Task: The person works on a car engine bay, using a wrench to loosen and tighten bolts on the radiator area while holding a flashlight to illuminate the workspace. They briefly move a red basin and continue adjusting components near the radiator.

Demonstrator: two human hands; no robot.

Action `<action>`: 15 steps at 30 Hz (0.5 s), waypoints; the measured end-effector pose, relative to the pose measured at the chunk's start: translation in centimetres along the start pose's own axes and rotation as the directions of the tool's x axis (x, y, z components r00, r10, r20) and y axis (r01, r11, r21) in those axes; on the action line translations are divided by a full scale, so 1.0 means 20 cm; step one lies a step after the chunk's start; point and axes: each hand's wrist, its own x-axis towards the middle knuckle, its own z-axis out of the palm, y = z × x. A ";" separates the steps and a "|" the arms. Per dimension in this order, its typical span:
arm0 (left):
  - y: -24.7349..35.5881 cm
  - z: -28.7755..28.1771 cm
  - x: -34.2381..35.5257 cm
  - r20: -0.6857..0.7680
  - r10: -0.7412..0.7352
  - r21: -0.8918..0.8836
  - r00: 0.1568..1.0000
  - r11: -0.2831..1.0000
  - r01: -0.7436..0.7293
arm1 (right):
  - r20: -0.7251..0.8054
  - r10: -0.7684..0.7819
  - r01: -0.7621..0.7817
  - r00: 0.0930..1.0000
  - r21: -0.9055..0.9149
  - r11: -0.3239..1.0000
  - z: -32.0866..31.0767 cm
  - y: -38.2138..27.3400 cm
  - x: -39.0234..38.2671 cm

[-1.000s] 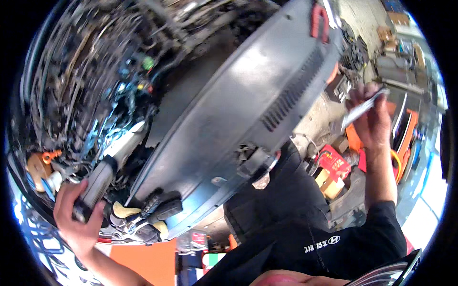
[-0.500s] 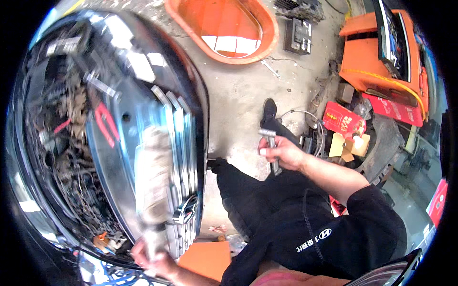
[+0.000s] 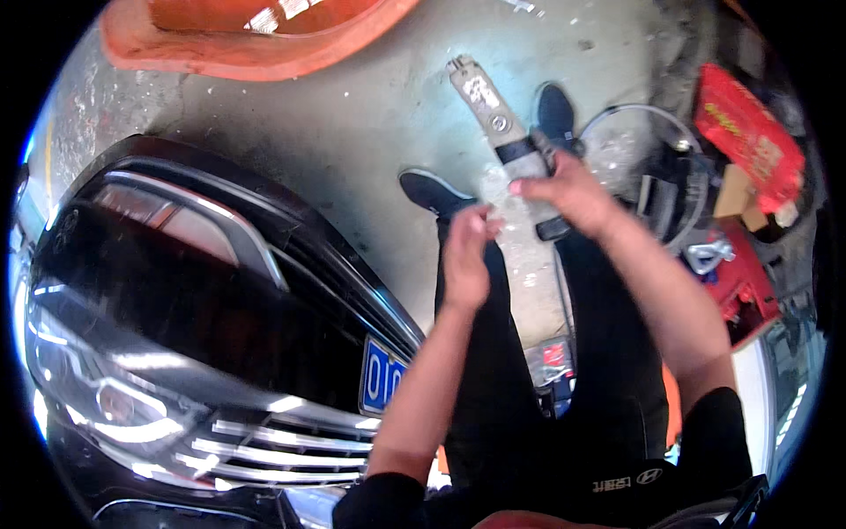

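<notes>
A long grey handheld work light [image 3: 493,115] with black bands points away from me over the floor, its far end tilted left. My right hand [image 3: 571,192] is closed around its dark middle, the thumb across the near side. The black near end [image 3: 552,229] of the light shows beyond my palm. Just left of it, apart from the light, my left hand [image 3: 469,260] is raised with its fingers loosely bent and somewhat blurred. I see nothing in that hand. A bluish glow lies on the floor by the light's far end.
A dark car front with a chrome grille [image 3: 273,445] and headlight [image 3: 115,401] fills the lower left. An orange tub [image 3: 229,66] stands at the far left. To the right are a coiled hose [image 3: 639,108], a red box [image 3: 749,132] and a red case [image 3: 749,300].
I have turned from the open engine bay toward the floor. The long grey light has passed from my left hand to my right. The metal T-shaped tool in my right hand is out of sight.
</notes>
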 end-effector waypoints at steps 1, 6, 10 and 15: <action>-0.16 -0.13 0.24 -0.133 -0.009 0.011 0.991 1.000 0.010 | 0.056 -0.014 0.020 0.998 -0.109 0.994 -0.05 0.04 0.18; -0.54 -0.92 1.13 -0.710 0.225 0.627 0.668 0.635 0.452 | 0.238 -0.071 0.163 0.969 -0.395 0.904 -0.13 0.15 0.69; -0.76 -1.67 1.52 -0.957 0.223 0.291 0.188 0.741 0.605 | 0.306 -0.091 0.165 0.948 -0.223 0.961 -0.08 0.24 0.80; -0.67 -2.66 1.61 -0.747 0.207 0.318 0.632 -0.723 0.613 | 0.476 0.080 0.170 0.876 -0.459 0.872 -0.18 0.06 0.89</action>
